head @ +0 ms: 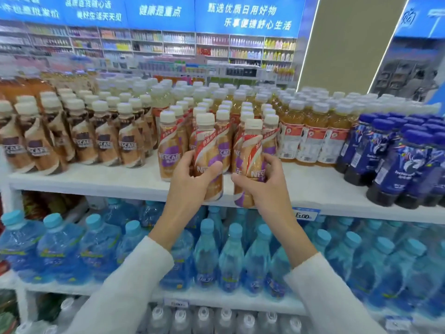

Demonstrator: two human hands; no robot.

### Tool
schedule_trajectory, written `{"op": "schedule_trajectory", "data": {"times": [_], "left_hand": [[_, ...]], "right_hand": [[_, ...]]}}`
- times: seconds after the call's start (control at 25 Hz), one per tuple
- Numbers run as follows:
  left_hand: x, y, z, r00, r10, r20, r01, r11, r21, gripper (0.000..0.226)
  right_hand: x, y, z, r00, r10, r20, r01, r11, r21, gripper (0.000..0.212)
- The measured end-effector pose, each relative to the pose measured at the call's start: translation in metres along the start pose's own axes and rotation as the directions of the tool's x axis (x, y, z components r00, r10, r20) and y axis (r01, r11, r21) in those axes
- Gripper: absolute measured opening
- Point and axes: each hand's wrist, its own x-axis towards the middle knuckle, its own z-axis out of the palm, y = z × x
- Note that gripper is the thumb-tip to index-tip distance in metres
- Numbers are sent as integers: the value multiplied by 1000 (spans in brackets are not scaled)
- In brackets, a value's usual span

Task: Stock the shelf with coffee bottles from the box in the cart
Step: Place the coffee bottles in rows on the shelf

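We grip one coffee bottle (208,160) in our left hand (190,179) and another (248,165) in our right hand (260,182), both at the shelf's (96,182) near edge. Several rows are stocked; the box is out of view.

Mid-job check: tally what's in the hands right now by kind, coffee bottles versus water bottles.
Coffee bottles: 2, one in the left hand, one in the right hand.
Water bottles: 0 in the hands.
Total: 2.
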Motion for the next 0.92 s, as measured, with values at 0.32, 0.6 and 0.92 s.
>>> {"op": "schedule_trajectory", "data": {"times": [0.32, 0.6, 0.92], "left_hand": [[43, -32, 15, 999, 9, 47, -13, 997, 82, 59], [34, -48, 10, 997, 50, 63, -58, 988, 146, 82], [36, -64, -5, 999, 16, 37, -19, 997, 80, 54]], "right_hand": [[43, 37, 9, 997, -74, 18, 75, 994, -83, 67], [38, 49, 1, 996, -64, 64, 72, 988, -139, 86], [28, 50, 6, 993, -85, -83, 53, 944, -326, 73]]}}
